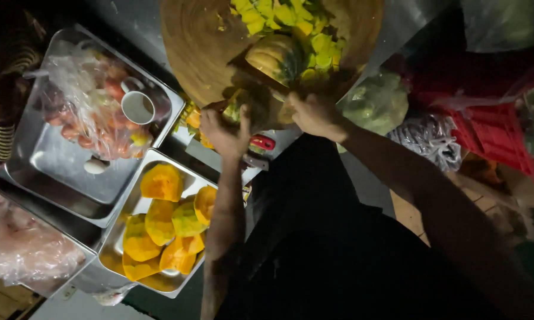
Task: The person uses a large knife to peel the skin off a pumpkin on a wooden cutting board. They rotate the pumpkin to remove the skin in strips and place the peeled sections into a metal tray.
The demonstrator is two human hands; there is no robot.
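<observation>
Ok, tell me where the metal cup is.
The metal cup sits upper left in the head view, on the bag of tomatoes in the steel tray.

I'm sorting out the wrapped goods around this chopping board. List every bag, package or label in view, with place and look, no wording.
Clear plastic bag of small red and green fruits: in the upper left steel tray, crumpled.
Clear plastic bag of pale pink contents: lower left edge, lumpy.
Clear plastic bag of green vegetables: right of the round wooden board, rounded.
Wrinkled purple and white plastic bag: right of the right forearm.
No labels, signs or screens show.
</observation>
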